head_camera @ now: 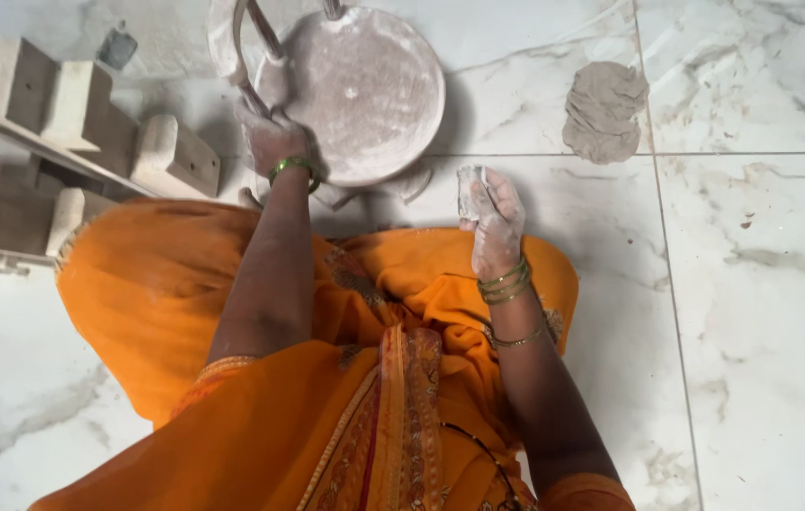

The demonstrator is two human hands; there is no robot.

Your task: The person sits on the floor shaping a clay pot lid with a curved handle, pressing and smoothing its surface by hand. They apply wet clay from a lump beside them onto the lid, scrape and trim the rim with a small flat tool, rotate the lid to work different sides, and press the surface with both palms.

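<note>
A round, clay-dusted turning disc (365, 90) stands on the marble floor in front of me. My left hand (270, 132), smeared with clay, rests at the disc's left rim and grips a curved handle (242, 52) that rises beside it. My right hand (492, 218), also coated in pale clay, is raised just to the right of the disc. It pinches a small flat piece of grey clay (470, 189) between the fingers. Green bangles sit on both wrists, and orange cloth covers my lap below.
A grey lump of clay (603, 112) lies flattened on the floor tile to the right of the disc. Wooden blocks and slats (62, 142) are stacked at the left. White marble tiles (762, 284) spread to the right.
</note>
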